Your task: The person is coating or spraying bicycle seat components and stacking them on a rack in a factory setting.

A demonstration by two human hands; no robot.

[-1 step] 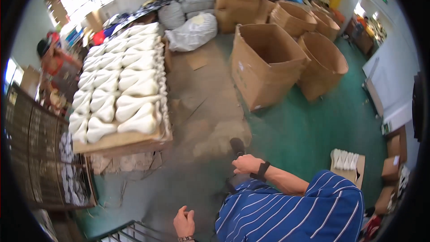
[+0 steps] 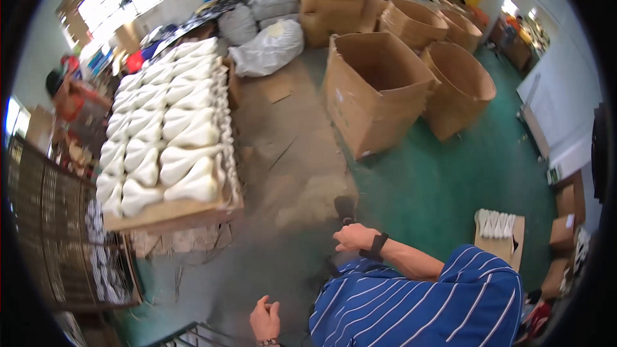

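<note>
A wire rack (image 2: 58, 231) stands at the left edge, beside a board of white shapes (image 2: 167, 135). The left hand (image 2: 265, 319) is curled loosely, holding nothing. The right hand (image 2: 353, 238) is curled too, empty, over open floor (image 2: 302, 154). Big cardboard boxes (image 2: 376, 90) stand further right.

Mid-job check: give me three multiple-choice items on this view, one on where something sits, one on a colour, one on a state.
1. Where do the white moulded pieces lie?
A. In rows on the wooden board at the left
B. Inside the big box
C. On the green floor

2. What colour is the striped shirt?
A. Red
B. Blue with white stripes
C. Black

3. How is the nearest large cardboard box?
A. Taped shut
B. Crushed flat
C. Open at the top

Key: 1 A, the rows cover the wooden board; 2 B, plainly blue and white; 3 C, its inside shows.
</note>
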